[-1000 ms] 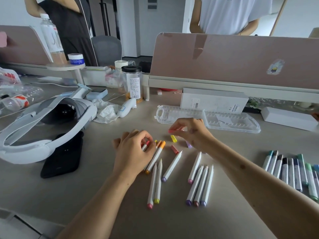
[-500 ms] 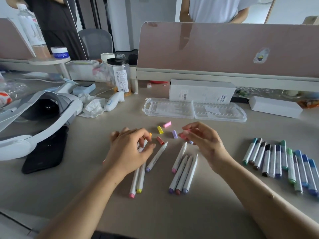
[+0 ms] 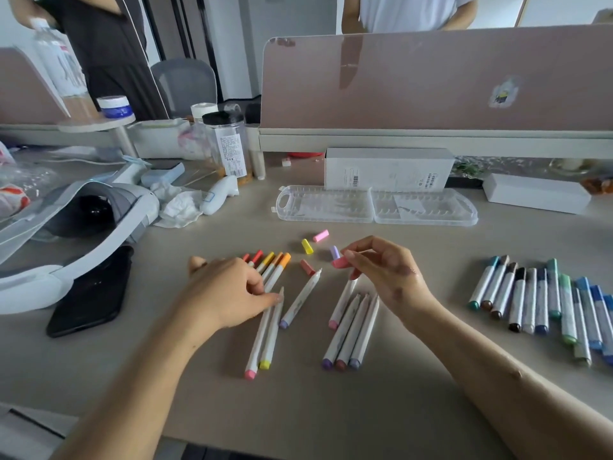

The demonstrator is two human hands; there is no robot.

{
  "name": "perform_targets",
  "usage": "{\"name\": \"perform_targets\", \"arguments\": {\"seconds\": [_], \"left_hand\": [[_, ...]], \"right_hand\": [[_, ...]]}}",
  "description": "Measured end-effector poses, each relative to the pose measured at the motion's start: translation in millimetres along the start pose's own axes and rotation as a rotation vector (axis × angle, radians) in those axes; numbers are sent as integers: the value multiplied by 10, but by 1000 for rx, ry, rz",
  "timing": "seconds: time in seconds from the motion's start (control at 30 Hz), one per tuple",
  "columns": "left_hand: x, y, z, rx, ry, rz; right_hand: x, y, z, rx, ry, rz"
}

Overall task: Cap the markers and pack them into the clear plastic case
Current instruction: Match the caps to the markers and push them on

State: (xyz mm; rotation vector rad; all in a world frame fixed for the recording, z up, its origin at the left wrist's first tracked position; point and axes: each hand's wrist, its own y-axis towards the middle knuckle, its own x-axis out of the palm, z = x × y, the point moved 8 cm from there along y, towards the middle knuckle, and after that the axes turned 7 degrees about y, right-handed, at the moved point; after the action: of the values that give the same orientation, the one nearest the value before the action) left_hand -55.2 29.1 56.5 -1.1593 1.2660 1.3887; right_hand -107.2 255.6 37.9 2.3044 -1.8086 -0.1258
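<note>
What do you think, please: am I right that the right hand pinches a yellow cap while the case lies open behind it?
Not quite. The right hand has a pink cap in its grip, not a yellow one; the yellow cap lies loose on the table. The head view shows this. The case does lie open behind it.

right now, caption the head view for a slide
Right hand pinches a pink cap, left hand touches an uncapped marker, clear case open behind.

Case (image 3: 374, 204) behind markers (image 3: 345, 330)
</note>
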Motion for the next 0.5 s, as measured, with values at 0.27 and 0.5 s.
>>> {"name": "perform_targets", "arguments": {"seconds": [0.27,0.5], "left_hand": [[18,-76,98,29,11,-99],[8,-89,433,82,81,-31]], "right_hand": [[3,3,23,21,-74,6],[-3,-22,-24,4,-70,10]]}}
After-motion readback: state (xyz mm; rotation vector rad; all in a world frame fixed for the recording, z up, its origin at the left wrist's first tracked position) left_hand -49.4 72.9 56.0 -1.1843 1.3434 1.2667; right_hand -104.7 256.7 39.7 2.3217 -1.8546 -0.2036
